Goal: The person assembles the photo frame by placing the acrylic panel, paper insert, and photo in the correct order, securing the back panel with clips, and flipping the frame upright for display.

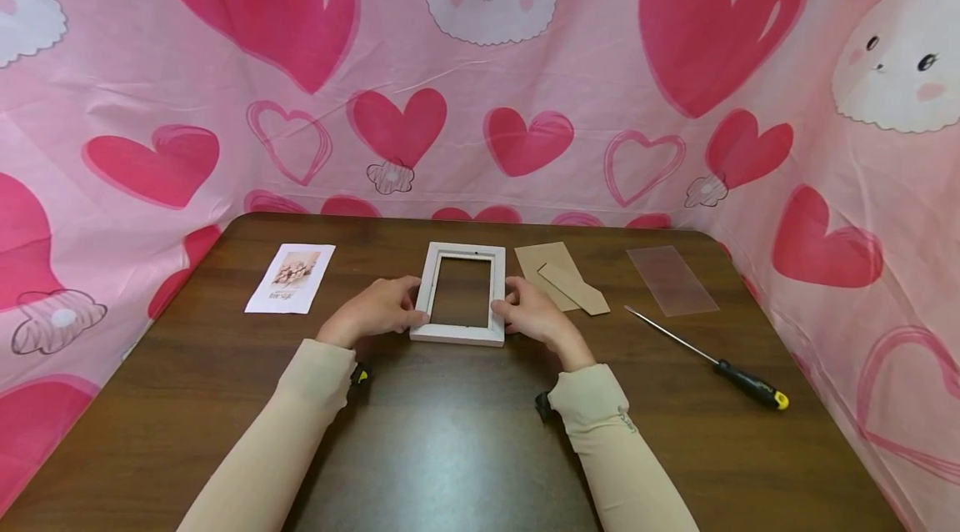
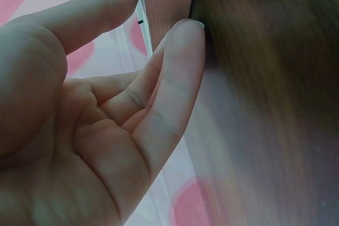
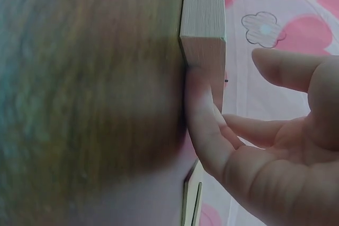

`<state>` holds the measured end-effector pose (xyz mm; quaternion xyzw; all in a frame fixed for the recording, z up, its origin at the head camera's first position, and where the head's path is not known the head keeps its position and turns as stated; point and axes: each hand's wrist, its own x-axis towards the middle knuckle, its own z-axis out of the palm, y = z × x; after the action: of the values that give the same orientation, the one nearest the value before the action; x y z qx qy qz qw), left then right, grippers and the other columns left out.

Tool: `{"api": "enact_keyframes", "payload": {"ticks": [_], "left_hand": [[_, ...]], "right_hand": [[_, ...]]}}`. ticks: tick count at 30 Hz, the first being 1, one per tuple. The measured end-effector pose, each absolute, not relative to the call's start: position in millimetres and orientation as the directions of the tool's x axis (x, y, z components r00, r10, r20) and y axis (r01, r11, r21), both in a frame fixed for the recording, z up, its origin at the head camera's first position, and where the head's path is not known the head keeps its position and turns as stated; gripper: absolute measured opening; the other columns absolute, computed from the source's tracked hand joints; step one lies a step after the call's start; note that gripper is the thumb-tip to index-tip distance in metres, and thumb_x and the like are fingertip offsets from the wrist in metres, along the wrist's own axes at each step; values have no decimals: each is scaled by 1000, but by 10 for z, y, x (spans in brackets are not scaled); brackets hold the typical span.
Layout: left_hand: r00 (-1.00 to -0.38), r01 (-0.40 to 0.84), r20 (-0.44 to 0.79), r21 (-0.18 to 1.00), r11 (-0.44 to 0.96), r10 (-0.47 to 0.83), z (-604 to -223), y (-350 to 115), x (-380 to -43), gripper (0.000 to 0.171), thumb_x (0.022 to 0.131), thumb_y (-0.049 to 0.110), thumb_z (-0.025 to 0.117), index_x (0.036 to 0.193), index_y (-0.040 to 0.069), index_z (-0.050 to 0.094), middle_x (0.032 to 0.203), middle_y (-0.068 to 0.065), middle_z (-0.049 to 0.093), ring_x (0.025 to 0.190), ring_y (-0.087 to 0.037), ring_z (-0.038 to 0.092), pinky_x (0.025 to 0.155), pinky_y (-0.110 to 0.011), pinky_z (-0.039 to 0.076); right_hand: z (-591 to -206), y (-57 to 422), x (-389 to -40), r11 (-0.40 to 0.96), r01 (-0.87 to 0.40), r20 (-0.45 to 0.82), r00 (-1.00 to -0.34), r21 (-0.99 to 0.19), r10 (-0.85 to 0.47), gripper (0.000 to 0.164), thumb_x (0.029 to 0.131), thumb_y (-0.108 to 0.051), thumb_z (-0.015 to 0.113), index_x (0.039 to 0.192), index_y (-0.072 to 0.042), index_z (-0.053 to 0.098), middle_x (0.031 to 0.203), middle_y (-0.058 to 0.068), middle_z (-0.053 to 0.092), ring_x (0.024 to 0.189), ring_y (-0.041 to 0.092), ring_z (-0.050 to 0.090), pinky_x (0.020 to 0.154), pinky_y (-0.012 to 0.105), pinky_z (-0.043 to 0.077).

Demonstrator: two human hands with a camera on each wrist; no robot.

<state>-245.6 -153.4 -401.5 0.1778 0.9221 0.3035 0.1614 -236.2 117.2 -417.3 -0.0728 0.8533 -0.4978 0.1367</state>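
Note:
A white picture frame (image 1: 459,333) lies face up on the brown table, and bare wood shows through its opening. My left hand (image 1: 381,307) pinches the left side of it, thumb on the front edge and fingers along the outer side; the left wrist view shows the thumb (image 2: 106,11) right at the corner. At the opposite side, my right hand (image 1: 534,312) touches the outer edge with its fingertips (image 3: 199,91). Its thumb (image 3: 283,68) stands raised over the face, apart from the frame in the right wrist view.
A printed picture card (image 1: 288,286) lies to the left. To the right are a brown backing board (image 1: 543,258) with a stand strip (image 1: 576,288) on it, a clear sheet (image 1: 672,280) and a black-and-yellow screwdriver (image 1: 750,383). Pink heart-patterned cloth (image 1: 525,207) surrounds the table.

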Motion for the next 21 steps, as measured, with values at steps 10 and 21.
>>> {"api": "enact_keyframes", "payload": {"ticks": [10,21], "left_hand": [[-889,220,-198,606,764,413,-4025,-1451,-2423,63,84,25,74,135,3,44,79,-5,61,63,-17,57,59,-32,49],[-889,205,-214,605,769,405,-3986,-1407,-2392,63,84,25,74,135,3,44,79,-5,60,64,-18,57,59,-32,48]], "right_hand": [[-4206,1217,-2375,582,-27,-146,-958,-813,-248,64,87,-10,67,140,3,35,97,14,53,65,19,63,64,33,54],[-4184,1244,-2365,629,-57,-142,-955,-775,-262,68,85,-10,70,141,3,33,96,14,56,65,18,61,63,32,53]]}}
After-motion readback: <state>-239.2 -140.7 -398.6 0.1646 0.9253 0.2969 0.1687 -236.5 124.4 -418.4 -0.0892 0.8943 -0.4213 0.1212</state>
